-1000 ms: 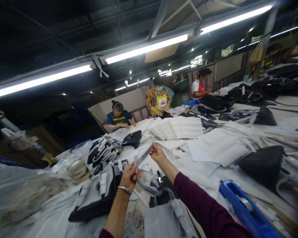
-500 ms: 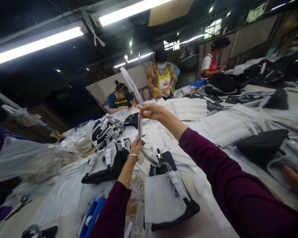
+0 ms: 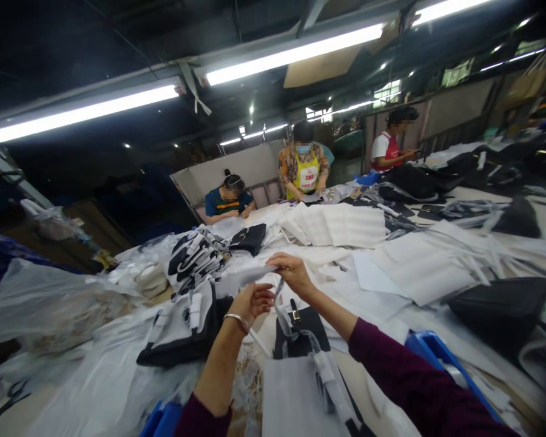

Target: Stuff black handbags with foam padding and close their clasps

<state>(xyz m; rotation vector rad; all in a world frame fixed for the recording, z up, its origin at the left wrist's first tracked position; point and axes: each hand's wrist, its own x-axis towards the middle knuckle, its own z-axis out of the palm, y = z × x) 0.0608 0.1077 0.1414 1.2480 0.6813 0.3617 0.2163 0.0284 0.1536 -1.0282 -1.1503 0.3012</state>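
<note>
My right hand point(image 3: 292, 272) pinches a thin clear plastic sleeve point(image 3: 248, 276) that stretches left from its fingertips and droops down toward my left hand point(image 3: 253, 301). The left hand, with a silver bangle at the wrist, is closed around the lower part of the sleeve. Both hands hover above a black handbag point(image 3: 300, 331) with a metal clasp, partly wrapped in white paper and plastic. Both arms wear dark purple sleeves.
Piles of white sheets point(image 3: 341, 224) and wrapped black bags point(image 3: 195, 321) cover the long table. A blue tray point(image 3: 430, 349) lies at my right, another black bag point(image 3: 500, 306) beyond it. Three other people work at the far end. Plastic bags point(image 3: 40, 303) lie at the left.
The right hand has come down from head height, where it held the sleeve upright, to just above the table. The sleeve now lies across rather than vertical. The left hand stays on its lower end.
</note>
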